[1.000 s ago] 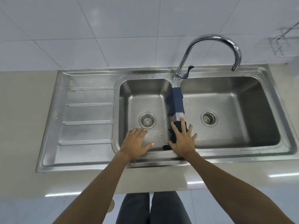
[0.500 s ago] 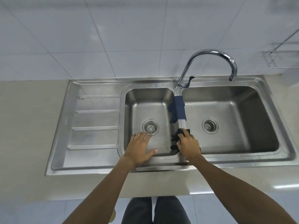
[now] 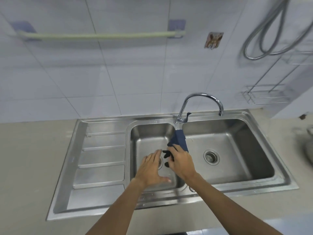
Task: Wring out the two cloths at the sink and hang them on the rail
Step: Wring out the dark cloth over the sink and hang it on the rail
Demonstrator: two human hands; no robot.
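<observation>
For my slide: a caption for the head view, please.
Right hand grips black cloth over sink; left hand open.

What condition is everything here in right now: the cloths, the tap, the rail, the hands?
Black cloth: bunched in the right hand, over the left basin.
Blue cloth: draped over the divider between the basins.
Right hand: closed on the black cloth.
Left hand: open, fingers spread, holding nothing.
Tap: no water running.
Rail: bare, nothing hung.
</observation>
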